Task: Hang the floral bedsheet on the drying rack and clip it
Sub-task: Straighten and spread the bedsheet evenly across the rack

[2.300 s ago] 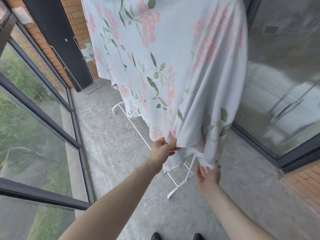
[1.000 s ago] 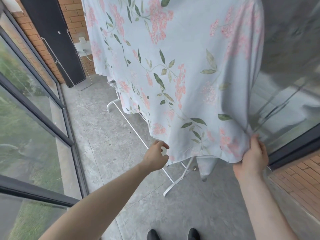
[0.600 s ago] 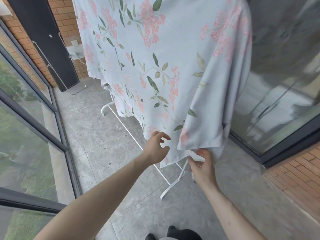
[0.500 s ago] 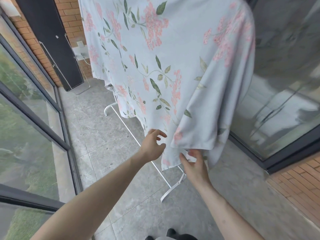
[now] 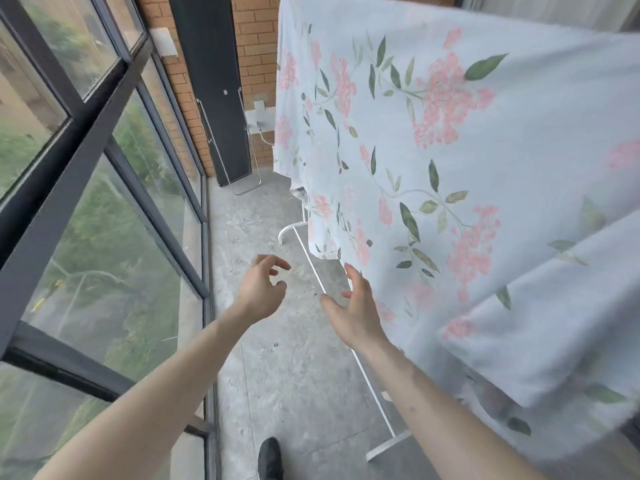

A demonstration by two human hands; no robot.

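one floral bedsheet (image 5: 467, 188) draped over white drying rack (image 5: 349, 344), hanging right of frame. left hand (image 5: 261, 289) loosely curled, holding nothing, apart from sheet. right hand (image 5: 353, 310) fingers spread, empty, beside sheet's lower edge. grey tiled floor (image 5: 294, 375) below.

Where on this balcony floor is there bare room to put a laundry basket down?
The concrete floor between the window wall and the drying rack's white base rail is bare. Nearer the person, a black shoe stands on it. Right of the rail it is crowded: the floral bedsheet hangs low there.
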